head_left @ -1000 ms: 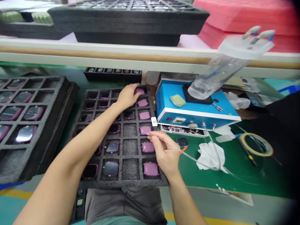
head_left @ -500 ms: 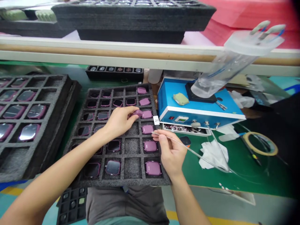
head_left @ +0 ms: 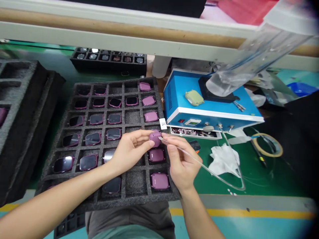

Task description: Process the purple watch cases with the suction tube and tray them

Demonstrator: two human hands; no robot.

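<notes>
My left hand [head_left: 133,149] pinches a purple watch case [head_left: 155,137] between thumb and fingers, above the right column of a black foam tray [head_left: 136,182]. Between the fingers of my right hand [head_left: 183,161] is a thin clear tube [head_left: 206,170]; its tip is at the right edge of that case, but whether they touch I cannot tell. Just below in the same column lies another purple case [head_left: 157,155], back up. Farther left, compartments hold purple-framed watches [head_left: 88,162] with dark screens up. My left forearm hides some compartments.
Right of the tray stands a blue machine [head_left: 211,113] with a green watch case [head_left: 194,98] and a tilted clear cylinder [head_left: 231,78] on top. Crumpled white tissue [head_left: 224,159] and a tape roll [head_left: 267,146] lie right. Stacked foam trays [head_left: 27,132] stand left, under a shelf edge [head_left: 124,36].
My left hand has brought the purple case down and right to the tube tip by my right hand. The view has shifted lower, and the tray appears farther left.
</notes>
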